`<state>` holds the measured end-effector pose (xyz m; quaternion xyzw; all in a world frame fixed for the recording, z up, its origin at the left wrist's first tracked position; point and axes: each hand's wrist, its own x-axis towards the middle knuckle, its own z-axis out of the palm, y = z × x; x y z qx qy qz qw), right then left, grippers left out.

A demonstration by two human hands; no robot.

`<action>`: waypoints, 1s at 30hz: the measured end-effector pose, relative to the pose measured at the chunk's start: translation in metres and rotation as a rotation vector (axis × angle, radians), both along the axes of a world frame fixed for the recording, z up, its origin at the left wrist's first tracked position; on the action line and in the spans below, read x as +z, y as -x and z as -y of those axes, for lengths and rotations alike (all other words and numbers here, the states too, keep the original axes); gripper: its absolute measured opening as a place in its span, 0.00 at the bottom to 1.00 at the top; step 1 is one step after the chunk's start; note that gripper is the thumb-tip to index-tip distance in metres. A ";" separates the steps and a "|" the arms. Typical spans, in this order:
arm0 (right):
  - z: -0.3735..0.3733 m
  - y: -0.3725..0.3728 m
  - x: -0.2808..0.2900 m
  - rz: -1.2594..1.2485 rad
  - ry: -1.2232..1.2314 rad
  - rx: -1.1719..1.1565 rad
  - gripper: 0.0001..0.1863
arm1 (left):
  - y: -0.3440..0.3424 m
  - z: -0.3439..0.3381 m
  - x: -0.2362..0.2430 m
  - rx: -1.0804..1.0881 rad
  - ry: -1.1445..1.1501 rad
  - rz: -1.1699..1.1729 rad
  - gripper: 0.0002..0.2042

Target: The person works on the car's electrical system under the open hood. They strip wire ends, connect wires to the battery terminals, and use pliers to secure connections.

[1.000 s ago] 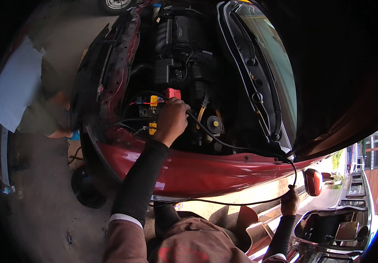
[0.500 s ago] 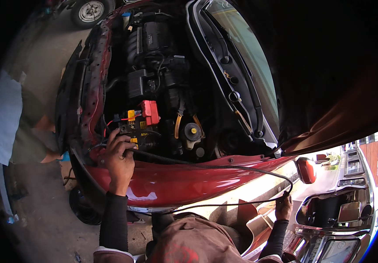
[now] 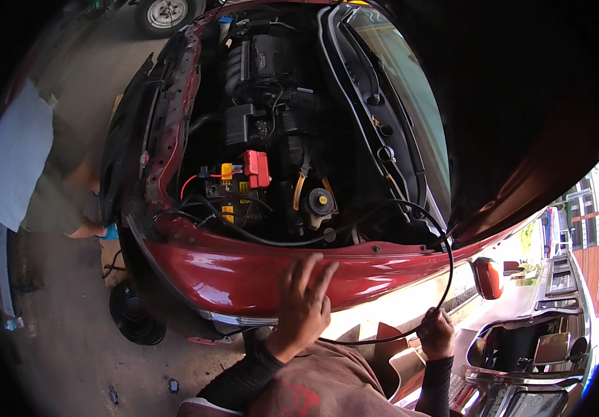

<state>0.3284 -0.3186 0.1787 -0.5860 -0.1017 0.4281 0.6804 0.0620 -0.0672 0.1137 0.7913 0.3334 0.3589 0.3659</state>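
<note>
My right hand (image 3: pixel 436 335) is closed around a black cable in corrugated sleeving (image 3: pixel 449 267), beyond the fender's outer edge. From that fist the cable arcs up over the engine bay's edge and along its near side toward the car battery (image 3: pixel 217 189). Another length runs left from the fist, across the front of my body. Over the glossy red fender (image 3: pixel 244 278), my left hand (image 3: pixel 305 306) has its fingers stretched apart and holds nothing. The battery carries yellow labels, a red terminal cover (image 3: pixel 257 169) and a thin red wire.
A black hood (image 3: pixel 522 139) rises at the right. A reservoir with a round cap (image 3: pixel 321 201) stands beside the battery. Another person's light blue garment (image 3: pixel 18 160) shows at far left. A black coil (image 3: pixel 132 316) lies on the floor, and vehicle parts (image 3: pixel 536 347) stand at lower right.
My left hand has left the cable near the battery and moved right and nearer to me, over the fender. The cable has bowed upward into a loop. My right hand has shifted slightly left and down.
</note>
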 end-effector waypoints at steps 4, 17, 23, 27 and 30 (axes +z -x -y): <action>-0.065 0.066 0.018 0.064 0.172 0.120 0.17 | -0.027 0.075 0.009 -0.524 0.731 0.397 0.26; -0.284 -0.112 -0.061 1.771 0.658 0.196 0.20 | 0.023 0.042 0.021 -0.491 1.209 0.647 0.15; -0.314 -0.101 -0.047 1.629 0.873 0.358 0.22 | 0.030 0.035 0.030 -0.348 1.149 0.583 0.14; -0.293 -0.093 -0.044 1.823 0.809 0.303 0.22 | 0.027 0.033 0.023 -0.268 1.273 0.684 0.16; -0.270 -0.091 -0.057 1.693 0.623 0.021 0.22 | 0.019 0.030 0.013 -0.198 1.255 0.741 0.15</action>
